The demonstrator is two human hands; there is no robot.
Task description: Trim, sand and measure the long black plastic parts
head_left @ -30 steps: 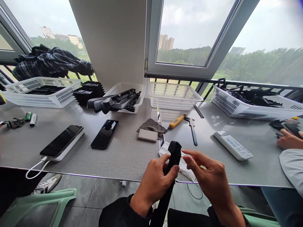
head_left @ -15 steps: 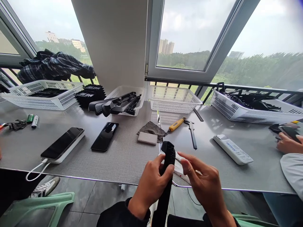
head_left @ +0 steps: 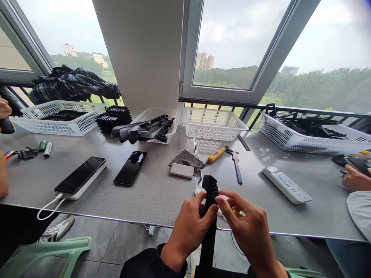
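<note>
A long black plastic part [head_left: 209, 227] with a bent, ribbed top end stands steeply tilted at the table's front edge. My left hand [head_left: 189, 224] is wrapped round it below that end, thumb across the front. My right hand [head_left: 246, 224] meets its right side, thumb and fingers pinched together there. Whatever sits between those fingertips is hidden. Behind my hands, a crumpled white sheet [head_left: 199, 189] shows in part. Just beyond are a beige flat box [head_left: 182, 170], a grey cloth [head_left: 185, 158], a yellow-handled tool [head_left: 217, 154] and a caliper [head_left: 237, 168].
White baskets line the back: one holds grey-black long parts [head_left: 145, 129], another black parts [head_left: 307, 123]. A black phone [head_left: 131, 168], a phone on a white block with a cable [head_left: 81, 175] and a white device [head_left: 286, 185] lie on the table. Other people's hands [head_left: 358, 178] show at both sides.
My right fingertips have closed in on the black part's side, and less of the white sheet shows. At the far left, another person's hand with a dark and yellow object has come into view.
</note>
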